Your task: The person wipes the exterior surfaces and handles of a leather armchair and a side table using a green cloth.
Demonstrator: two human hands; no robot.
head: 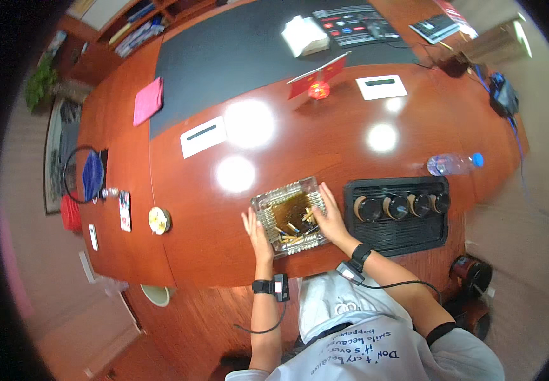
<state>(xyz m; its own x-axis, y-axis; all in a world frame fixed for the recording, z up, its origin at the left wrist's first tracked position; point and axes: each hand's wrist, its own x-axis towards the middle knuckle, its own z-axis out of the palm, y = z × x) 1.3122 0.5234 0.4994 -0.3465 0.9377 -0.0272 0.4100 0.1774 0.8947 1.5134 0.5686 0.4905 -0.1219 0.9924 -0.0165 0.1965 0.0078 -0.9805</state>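
Note:
A square, ridged clear glass ashtray (pixel 282 191) rests on the reddish wooden desk, holding brown liquid and several cigarette butts (pixel 293 238). My left hand (pixel 259 236) lies along the ashtray's left side, palm towards the glass. Against its right side is my right hand (pixel 332 219), with the thumb over the rim near the butts. Both hands hold the ashtray between them. Just right of my right hand lies a black slatted tea tray (pixel 398 240) with several dark cups (pixel 369 208) in a row.
A plastic bottle with a blue cap (pixel 450 164) lies behind the tea tray. A small round bowl (pixel 159 220) stands left of the ashtray. Farther back are a red flag stand (pixel 319 89), white cards (pixel 204 137), a pink cloth (pixel 149 102) and a tissue stack (pixel 304 36). A bin (pixel 156 294) stands below the desk edge.

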